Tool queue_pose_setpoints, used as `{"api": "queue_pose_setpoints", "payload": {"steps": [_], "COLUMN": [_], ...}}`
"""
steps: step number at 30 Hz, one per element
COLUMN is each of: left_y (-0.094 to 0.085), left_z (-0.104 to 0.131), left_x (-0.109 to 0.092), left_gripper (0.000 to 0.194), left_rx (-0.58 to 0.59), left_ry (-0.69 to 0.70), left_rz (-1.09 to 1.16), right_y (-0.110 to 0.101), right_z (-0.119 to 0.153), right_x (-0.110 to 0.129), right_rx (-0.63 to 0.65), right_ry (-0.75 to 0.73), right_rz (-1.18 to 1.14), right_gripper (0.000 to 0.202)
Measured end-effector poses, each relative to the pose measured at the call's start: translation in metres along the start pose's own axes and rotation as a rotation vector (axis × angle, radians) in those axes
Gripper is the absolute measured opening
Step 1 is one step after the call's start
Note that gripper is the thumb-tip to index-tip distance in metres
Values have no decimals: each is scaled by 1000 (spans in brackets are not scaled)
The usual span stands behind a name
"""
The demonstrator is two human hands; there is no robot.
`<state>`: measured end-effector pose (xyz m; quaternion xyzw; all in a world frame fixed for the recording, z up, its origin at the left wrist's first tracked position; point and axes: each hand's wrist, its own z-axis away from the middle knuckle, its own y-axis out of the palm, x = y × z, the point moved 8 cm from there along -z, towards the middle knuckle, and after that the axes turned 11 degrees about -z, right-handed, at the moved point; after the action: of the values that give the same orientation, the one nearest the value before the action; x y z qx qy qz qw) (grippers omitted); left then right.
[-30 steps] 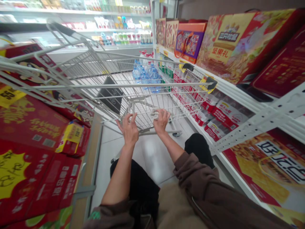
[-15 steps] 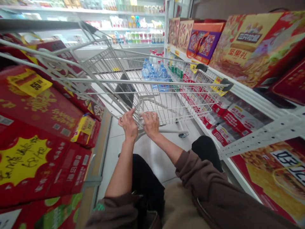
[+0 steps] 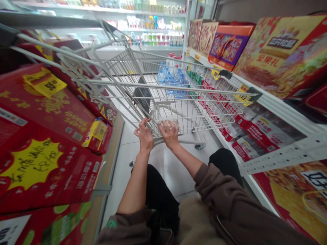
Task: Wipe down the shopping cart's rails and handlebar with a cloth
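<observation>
Hands [image 3: 157,134] reach forward, fingers curled on the trolley [image 3: 178,102] mesh.

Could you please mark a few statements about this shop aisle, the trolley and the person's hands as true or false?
1. Both hands reach to the trolley's lower wire edge. True.
2. The right hand presses a pale cloth on the wire. True.
3. The left hand holds a water bottle. False: the bottles stand far down the aisle.
4. The boxes at left are blue. False: they are red.
</observation>
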<state>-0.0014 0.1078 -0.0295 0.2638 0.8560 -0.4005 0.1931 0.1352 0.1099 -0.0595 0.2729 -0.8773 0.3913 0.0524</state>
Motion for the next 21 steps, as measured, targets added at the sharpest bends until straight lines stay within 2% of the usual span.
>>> {"api": "queue_pose_setpoints", "payload": {"steps": [2, 5, 7, 9, 11, 12, 14, 18, 21], "left_y": [-13, -43, -55, -59, -57, -54, -45, -17, 3], "left_z": [-3, -18, -34, -50, -60, -62, -59, -37, -18], "left_x": [-4, -19, -33, -45, -50, -49, -43, -25, -17], "left_gripper": [71, 75, 75, 74, 73, 73, 74, 78, 78], "left_rx": [-85, -282, -328, -311, -281, -264, -233, -181, -190], "left_ry": [6, 39, 73, 96, 87, 75, 48, 17, -18], "left_rz": [-36, -27, 11, 26, 34, 35, 37, 7, -59], "right_y": [-4, -29, -46, -55, -52, -47, -32, -4, 5], "right_z": [3, -25, -57, -84, -93, -90, -70, -20, -7], "right_x": [-2, 16, 36, 53, 58, 56, 43, 10, 0], "right_rx": [0, -66, -108, -135, -133, -119, -74, -12, -34], "right_ry": [8, -23, -66, -92, -100, -97, -81, -66, -79], "right_rz": [21, -5, -48, -66, -67, -66, -65, -27, 1], "right_gripper": [30, 36, 40, 42, 42, 41, 37, 29, 28]}}
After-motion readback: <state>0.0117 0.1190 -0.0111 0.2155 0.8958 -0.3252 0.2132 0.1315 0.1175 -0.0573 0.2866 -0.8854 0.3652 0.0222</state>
